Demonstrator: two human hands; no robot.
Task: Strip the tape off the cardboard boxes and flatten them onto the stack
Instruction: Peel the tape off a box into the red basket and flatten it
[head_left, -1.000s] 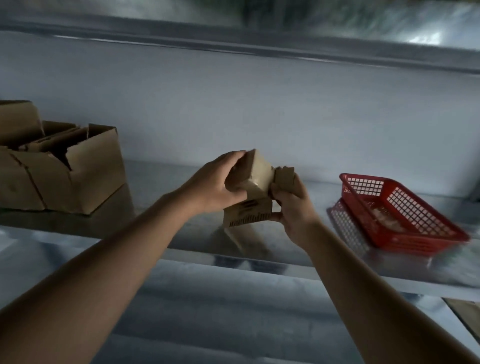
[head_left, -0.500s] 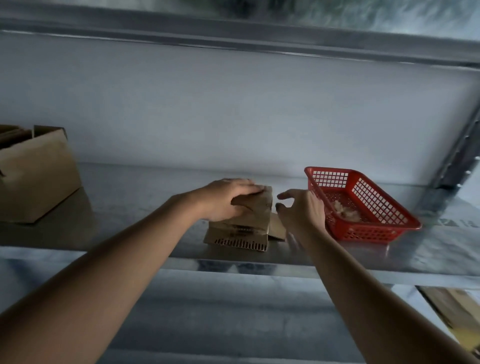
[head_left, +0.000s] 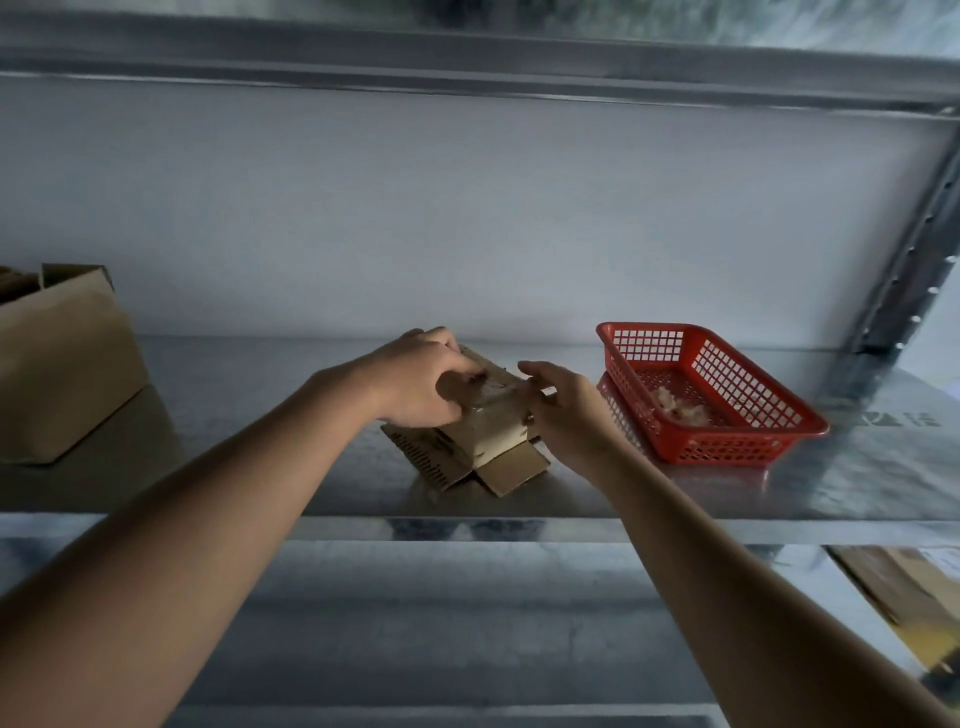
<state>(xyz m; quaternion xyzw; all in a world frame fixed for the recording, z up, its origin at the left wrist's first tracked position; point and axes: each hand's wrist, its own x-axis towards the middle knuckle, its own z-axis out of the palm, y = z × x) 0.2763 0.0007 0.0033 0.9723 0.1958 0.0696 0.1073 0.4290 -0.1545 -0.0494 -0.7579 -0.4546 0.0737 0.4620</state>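
A small cardboard box (head_left: 488, 415) lies partly collapsed on the metal shelf (head_left: 727, 493), just left of the red basket (head_left: 769, 410) and apart from it. Its flaps splay out on the shelf surface toward the front edge, one with a row of dark printed marks. The left hand (head_left: 415, 382) lies over the top of the box on the side away from the basket, fingers curled down around its upper edge and gripping it. The right hand (head_left: 566, 410) sits between the box and the basket, touching the box's near corner on the basket side; its fingers are bent toward the cardboard, but whether they pinch a flap or tape cannot be told. Both forearms reach in from the lower corners. The basket holds a small pale crumpled clump (head_left: 680, 408) on its floor. Far to the left of the basket, at the frame's edge, stands a larger open brown box (head_left: 62, 364) on the same shelf. Below and right of the basket, on a lower level, flat cardboard pieces (head_left: 904, 587) lie partly out of view
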